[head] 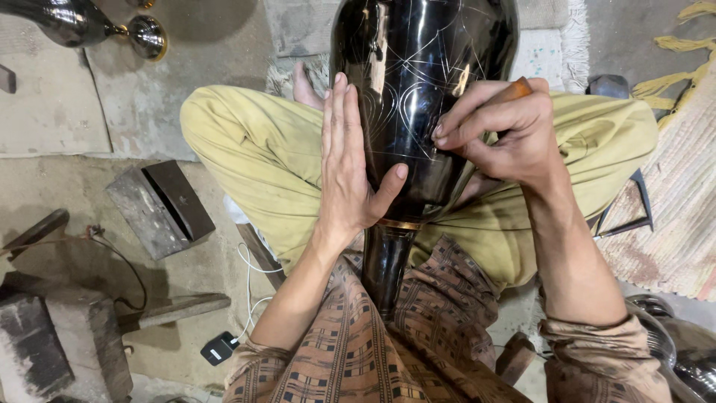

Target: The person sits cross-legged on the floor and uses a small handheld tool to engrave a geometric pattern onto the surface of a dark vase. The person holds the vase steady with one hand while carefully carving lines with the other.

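My right hand [514,138] is pinched shut on a thin wooden-handled engraving tool [513,92], tip against the glossy black metal vase [418,82] lying across my lap, while my left hand [350,164] lies open and flat on its flank. I judge light, steady strokes following the scratched lines work best. Around me: bare concrete floor [112,194], a worn steel block [160,207], a woven rug [682,194]

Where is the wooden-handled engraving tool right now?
In the head view, the wooden-handled tool sits right of centre in the right hand, its tip against the black vase lying across the person's lap, opposite the left hand flat on the vase.
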